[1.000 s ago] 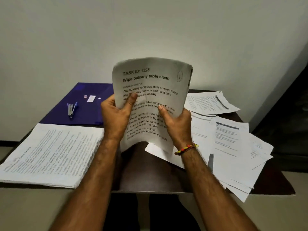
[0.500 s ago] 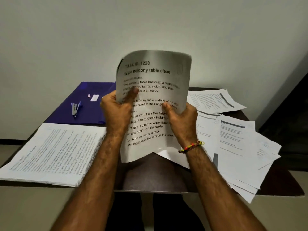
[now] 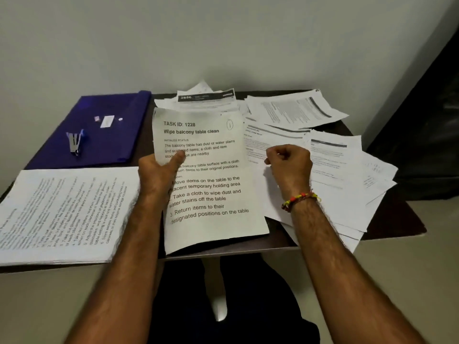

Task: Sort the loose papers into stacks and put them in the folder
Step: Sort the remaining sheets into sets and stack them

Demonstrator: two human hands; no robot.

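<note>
My left hand (image 3: 159, 175) grips the left edge of a paper bundle (image 3: 206, 192) headed "TASK ID: 1228", thumb pressed on its top sheet. The bundle lies low over the middle of the dark table (image 3: 400, 227), its lower end past the front edge. My right hand (image 3: 289, 167) is off the bundle, fingers curled into a fist above the loose papers (image 3: 335, 175) spread over the right side. A squared stack of printed sheets (image 3: 62, 212) lies at the front left. The purple folder (image 3: 111, 135) lies flat at the back left.
A small stapler (image 3: 74, 142) and a white label (image 3: 107, 121) rest on the folder. More loose sheets (image 3: 206, 98) pile up at the back by the wall. Some right-hand sheets overhang the table's front edge. My legs are below the table.
The bundle came down from upright in front of me to lying low over the table. My right hand let go of it and moved right over the loose papers.
</note>
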